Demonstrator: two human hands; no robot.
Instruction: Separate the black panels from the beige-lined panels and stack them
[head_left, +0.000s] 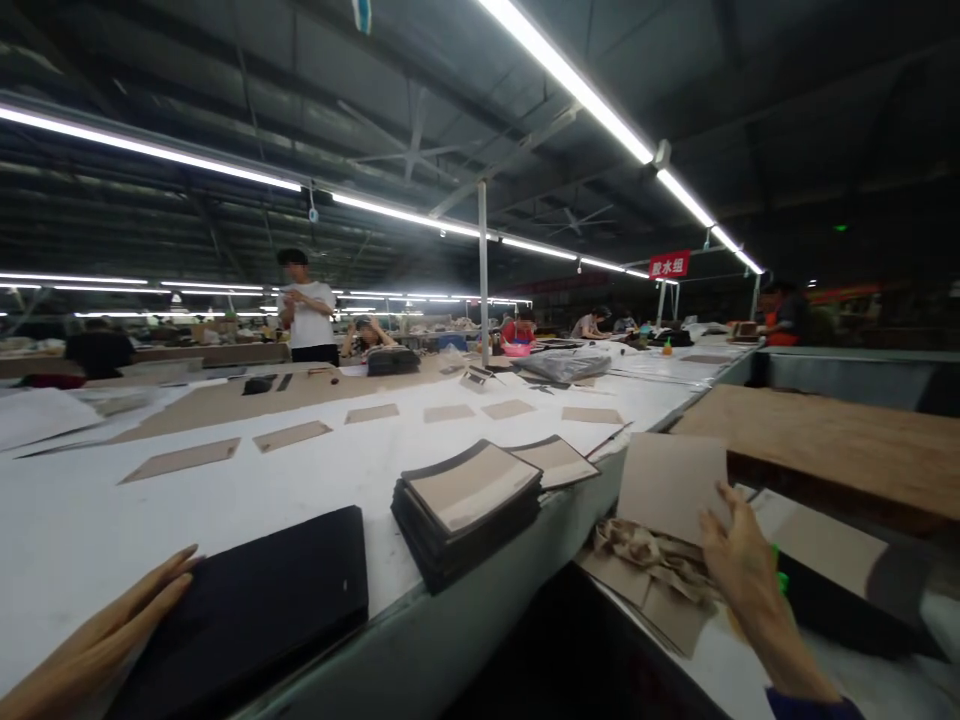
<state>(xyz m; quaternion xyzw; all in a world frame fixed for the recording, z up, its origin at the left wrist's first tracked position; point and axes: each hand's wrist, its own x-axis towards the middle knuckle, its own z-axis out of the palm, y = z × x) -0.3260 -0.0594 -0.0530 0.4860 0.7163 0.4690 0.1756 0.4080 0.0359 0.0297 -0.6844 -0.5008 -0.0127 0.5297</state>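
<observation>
My left hand [139, 615] lies with its fingers stretched along the left edge of a flat black panel [277, 600] on the white table. Off to the right, my right hand [742, 565] has its thumb and fingers at the right edge of a smooth beige sheet [667, 480] and appears to grip it. Below that sheet is a crumpled tan strip of material [649, 550], with more flat beige pieces [675, 610] under it. Something bright green [781, 570] shows partly behind my right wrist.
A stack of black-edged beige panels [472, 490] stands at the table's edge. Several beige pieces [292, 435] lie in a row across the white tabletop [322, 475]. A pole [484, 280] rises farther back. A person in white [311, 315] stands beyond; others sit farther off.
</observation>
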